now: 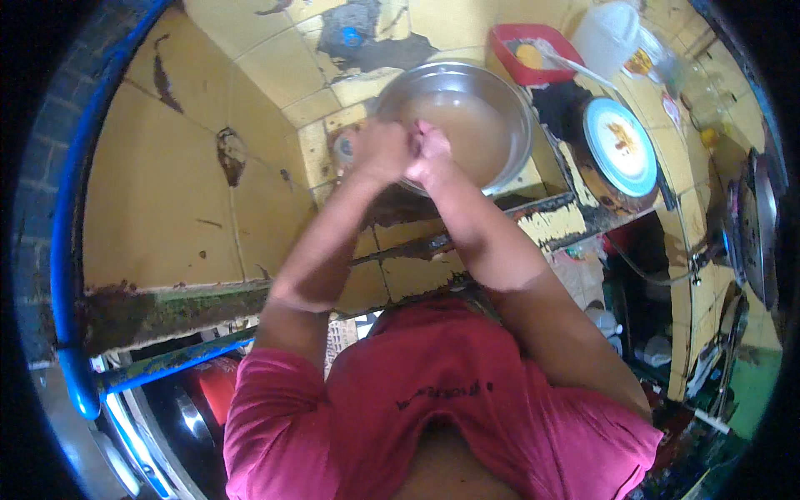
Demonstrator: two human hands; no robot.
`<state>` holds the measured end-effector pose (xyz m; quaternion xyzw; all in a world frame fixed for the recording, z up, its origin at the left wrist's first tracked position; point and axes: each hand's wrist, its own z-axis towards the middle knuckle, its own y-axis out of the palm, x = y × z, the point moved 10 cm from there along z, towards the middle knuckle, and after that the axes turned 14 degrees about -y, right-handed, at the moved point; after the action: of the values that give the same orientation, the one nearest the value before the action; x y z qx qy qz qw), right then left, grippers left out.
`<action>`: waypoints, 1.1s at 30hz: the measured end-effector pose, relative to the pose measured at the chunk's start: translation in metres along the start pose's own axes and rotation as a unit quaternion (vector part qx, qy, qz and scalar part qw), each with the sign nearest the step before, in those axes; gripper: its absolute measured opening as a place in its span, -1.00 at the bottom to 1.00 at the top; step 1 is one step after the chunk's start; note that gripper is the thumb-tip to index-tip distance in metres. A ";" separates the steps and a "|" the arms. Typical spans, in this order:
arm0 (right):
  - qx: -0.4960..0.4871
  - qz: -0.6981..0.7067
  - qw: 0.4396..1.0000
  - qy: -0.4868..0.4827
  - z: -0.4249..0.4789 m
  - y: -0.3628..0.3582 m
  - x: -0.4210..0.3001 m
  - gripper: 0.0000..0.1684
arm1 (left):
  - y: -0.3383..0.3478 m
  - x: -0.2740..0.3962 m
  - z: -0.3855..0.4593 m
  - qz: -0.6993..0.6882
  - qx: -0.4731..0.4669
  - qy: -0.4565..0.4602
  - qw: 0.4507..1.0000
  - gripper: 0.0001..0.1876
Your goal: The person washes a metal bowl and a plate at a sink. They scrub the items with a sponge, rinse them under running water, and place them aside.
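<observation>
My left hand (382, 151) is closed in a loose fist over the near left rim of a round metal basin (528, 134). Pressed against it, my right hand (432, 150) shows a paler palm side with curled fingers. Blur and overlap hide whether anything is held between them. Cloudy brownish water (481, 137) partly fills the basin. Just left of my left hand, a small container (344, 147) with a bluish round part is half hidden.
Right of the basin stand a red plastic tub (531, 75) with a utensil and a yellow item, a white plastic container (606, 37), and stacked blue-rimmed plates (644, 156) with food residue. A small blue cap (351, 36) lies at the back. Pan-like metalware (759, 231) hangs at far right.
</observation>
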<state>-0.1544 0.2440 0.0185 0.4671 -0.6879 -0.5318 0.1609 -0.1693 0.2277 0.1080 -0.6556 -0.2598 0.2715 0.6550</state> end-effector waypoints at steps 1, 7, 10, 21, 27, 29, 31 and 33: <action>-0.025 0.002 1.000 0.004 0.002 -0.003 -0.004 -0.55 | -0.012 0.004 -0.009 -0.025 0.069 0.016 0.997 -0.71; 0.050 0.114 0.989 0.085 -0.004 -0.031 0.016 -0.68 | -0.018 -0.013 -0.030 -0.288 0.152 0.077 0.942 -0.83; 0.055 0.152 0.979 0.122 0.013 -0.053 0.024 -0.95 | 0.019 -0.066 -0.002 -0.563 0.065 -0.032 0.823 -0.84; -0.109 0.178 0.946 -0.249 -0.170 -0.076 -0.245 -0.82 | 0.181 -0.100 0.026 -0.658 -0.173 -0.195 0.707 -0.36; 0.148 0.207 0.834 -0.489 -0.269 -0.247 -0.378 -0.92 | 0.210 -0.074 0.015 -0.689 -0.205 -0.224 0.658 -0.37; 0.237 0.203 0.787 -0.532 -0.291 -0.326 -0.403 -0.91 | 0.183 -0.044 0.000 -0.700 -0.203 -0.226 0.647 -0.37; 0.306 0.226 0.752 -0.539 -0.302 -0.394 -0.406 -0.90 | 0.173 -0.041 -0.006 -0.676 -0.178 -0.264 0.664 -0.37; 0.346 0.206 0.752 -0.522 -0.299 -0.449 -0.402 -0.89 | 0.175 -0.064 -0.005 -0.608 -0.135 -0.337 0.706 -0.37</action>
<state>0.4775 0.3979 -0.1523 -0.0128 -0.8816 -0.3719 -0.2902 -0.2145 0.1789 -0.0656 -0.3020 -0.8394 -0.0204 0.4514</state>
